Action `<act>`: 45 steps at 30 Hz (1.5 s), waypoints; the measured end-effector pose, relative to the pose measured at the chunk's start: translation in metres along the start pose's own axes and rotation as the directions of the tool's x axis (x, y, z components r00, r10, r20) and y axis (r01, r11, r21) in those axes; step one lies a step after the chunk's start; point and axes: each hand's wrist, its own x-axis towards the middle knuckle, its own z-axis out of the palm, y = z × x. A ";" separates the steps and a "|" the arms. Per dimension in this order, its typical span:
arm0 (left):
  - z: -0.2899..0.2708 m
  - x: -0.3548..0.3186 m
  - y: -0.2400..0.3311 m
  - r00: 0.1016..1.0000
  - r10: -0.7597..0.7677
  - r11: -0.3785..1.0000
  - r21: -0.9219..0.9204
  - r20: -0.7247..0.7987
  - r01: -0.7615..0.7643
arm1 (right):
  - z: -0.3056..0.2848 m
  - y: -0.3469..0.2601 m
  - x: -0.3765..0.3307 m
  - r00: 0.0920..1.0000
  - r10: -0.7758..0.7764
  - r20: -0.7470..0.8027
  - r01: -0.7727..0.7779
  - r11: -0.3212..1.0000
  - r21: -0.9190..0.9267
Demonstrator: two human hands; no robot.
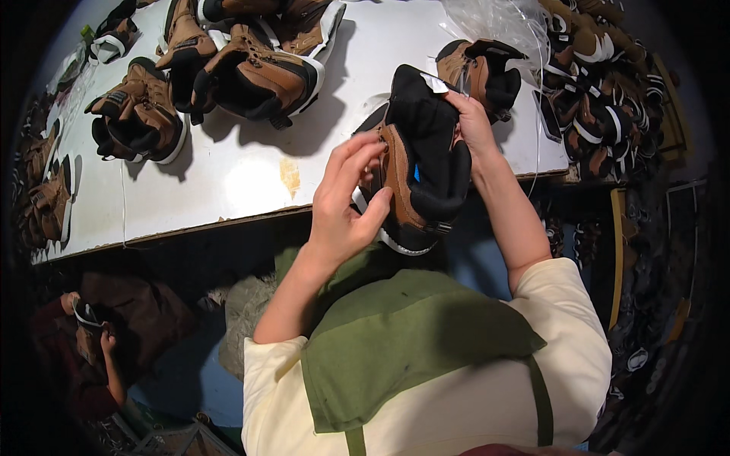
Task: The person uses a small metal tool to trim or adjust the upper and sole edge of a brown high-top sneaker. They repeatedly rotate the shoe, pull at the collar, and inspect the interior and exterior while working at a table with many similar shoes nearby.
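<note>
A brown and black ankle boot with a white sole is held up in front of me, over the table's front edge. Its black-lined opening faces me, and a bit of blue shows inside. My right hand grips the boot's tongue at the upper right, beside a small white label. On the boot's left side is my left hand, fingers apart and curved, thumb near the brown upper. Whether its fingertips touch the boot is hard to tell. Just behind, another brown boot stands on the table.
The white table carries more brown boots at its far left and a single boot. Clear plastic wrap lies at the back. Piled shoes fill the right side. At lower left, another person's hands hold a shoe.
</note>
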 end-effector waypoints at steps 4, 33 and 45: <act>-0.007 0.019 -0.003 0.978 0.161 0.985 0.043 0.130 -0.168 | -0.001 0.004 0.000 1.000 -0.006 0.020 0.005 0.999 0.051; 0.012 0.046 -0.015 0.919 -0.071 0.954 0.296 0.387 -0.051 | 0.006 -0.005 -0.101 0.835 -0.135 0.534 0.547 0.090 -0.832; 0.006 0.031 -0.042 0.969 -0.030 0.995 -0.088 0.246 0.053 | 0.002 0.006 -0.096 0.861 -0.271 0.431 0.498 0.273 -0.823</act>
